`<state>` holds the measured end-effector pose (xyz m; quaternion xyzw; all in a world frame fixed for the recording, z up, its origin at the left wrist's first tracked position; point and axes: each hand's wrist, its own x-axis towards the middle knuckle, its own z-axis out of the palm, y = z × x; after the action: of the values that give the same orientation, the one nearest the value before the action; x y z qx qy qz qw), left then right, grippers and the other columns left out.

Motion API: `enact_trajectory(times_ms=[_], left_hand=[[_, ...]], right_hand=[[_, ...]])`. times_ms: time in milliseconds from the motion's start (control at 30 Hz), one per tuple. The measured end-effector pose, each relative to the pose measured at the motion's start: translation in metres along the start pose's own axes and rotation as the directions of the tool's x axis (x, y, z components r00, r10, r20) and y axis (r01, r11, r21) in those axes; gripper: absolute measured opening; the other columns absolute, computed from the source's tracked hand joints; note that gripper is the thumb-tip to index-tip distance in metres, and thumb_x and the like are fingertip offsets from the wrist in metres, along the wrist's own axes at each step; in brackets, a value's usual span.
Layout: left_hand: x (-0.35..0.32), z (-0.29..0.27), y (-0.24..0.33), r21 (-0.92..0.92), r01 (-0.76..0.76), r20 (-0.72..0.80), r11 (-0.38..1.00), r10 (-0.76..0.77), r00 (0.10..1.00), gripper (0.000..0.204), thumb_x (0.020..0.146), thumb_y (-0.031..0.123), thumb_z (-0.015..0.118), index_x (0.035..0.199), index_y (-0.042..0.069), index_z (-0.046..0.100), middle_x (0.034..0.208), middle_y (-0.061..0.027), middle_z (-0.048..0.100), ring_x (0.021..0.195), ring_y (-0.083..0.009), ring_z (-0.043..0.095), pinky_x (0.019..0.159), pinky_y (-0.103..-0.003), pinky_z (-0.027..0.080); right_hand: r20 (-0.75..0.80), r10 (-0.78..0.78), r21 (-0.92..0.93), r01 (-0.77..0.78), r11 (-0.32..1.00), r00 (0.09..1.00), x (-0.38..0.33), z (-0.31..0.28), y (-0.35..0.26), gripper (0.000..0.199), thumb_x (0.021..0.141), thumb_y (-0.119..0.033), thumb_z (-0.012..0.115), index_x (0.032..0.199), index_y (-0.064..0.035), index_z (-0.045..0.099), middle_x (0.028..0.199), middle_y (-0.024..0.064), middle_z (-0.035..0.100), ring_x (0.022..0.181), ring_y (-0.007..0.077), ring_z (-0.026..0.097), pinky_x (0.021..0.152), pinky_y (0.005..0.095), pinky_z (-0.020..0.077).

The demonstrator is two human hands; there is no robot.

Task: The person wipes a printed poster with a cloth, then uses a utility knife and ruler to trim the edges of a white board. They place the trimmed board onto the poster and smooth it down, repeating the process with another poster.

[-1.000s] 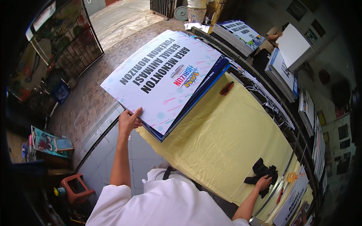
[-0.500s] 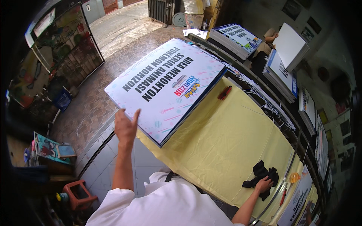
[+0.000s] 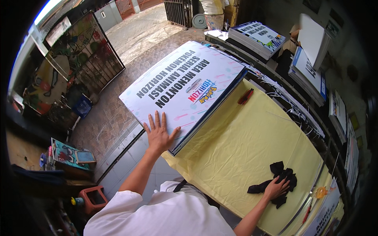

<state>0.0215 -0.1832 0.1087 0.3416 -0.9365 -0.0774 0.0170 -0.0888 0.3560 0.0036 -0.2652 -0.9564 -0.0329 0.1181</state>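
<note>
A stack of large white printed boards point(image 3: 185, 84) lies on the left end of a table covered in yellow cloth point(image 3: 244, 149), overhanging its edge. My left hand point(image 3: 159, 133) rests flat on the near corner of the top board, fingers spread. My right hand point(image 3: 277, 187) presses down on a crumpled black rag point(image 3: 280, 173) lying on the yellow cloth at the right.
A red tool point(image 3: 245, 96) lies on the cloth beside the boards. More stacks of printed boards point(image 3: 262, 37) sit on shelving at the back and right. A metal gate point(image 3: 78, 59) and a tiled floor are to the left. A red stool point(image 3: 92, 198) stands at the lower left.
My left hand let go of the boards' edge, lifted, and now lies flat on the top board. The stack has settled lower onto the table. My right hand stayed on the black rag.
</note>
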Motion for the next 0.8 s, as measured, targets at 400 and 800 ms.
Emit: enact_trajectory(times_ms=[400,800], left_hand=[[0.005,-0.004,-0.004,0.017,-0.008,0.106,1.0,0.006,0.994,0.109,0.094,0.083,0.032,0.166,0.005,0.013,0.173,-0.0229,0.002,0.158,-0.0458,-0.009,0.122,-0.069,-0.003],[0.027,-0.034,0.017,0.13,-0.055,-0.093,0.99,0.067,0.993,0.089,0.096,0.071,0.05,0.148,-0.001,0.047,0.163,-0.0277,0.03,0.152,-0.0488,0.02,0.121,-0.065,0.015]], right_hand=[[-0.004,0.042,0.057,-0.042,0.997,0.999,0.008,-0.009,-0.014,0.067,0.104,-0.054,0.05,0.16,-0.017,0.039,0.166,0.0165,0.033,0.153,0.0398,0.03,0.124,0.057,0.0255],[-0.015,-0.01,0.114,0.012,0.993,1.0,0.01,-0.003,-0.007,0.07,0.103,-0.052,0.054,0.16,-0.0158,0.037,0.165,0.0211,0.03,0.153,0.0431,0.028,0.124,0.0583,0.0238]])
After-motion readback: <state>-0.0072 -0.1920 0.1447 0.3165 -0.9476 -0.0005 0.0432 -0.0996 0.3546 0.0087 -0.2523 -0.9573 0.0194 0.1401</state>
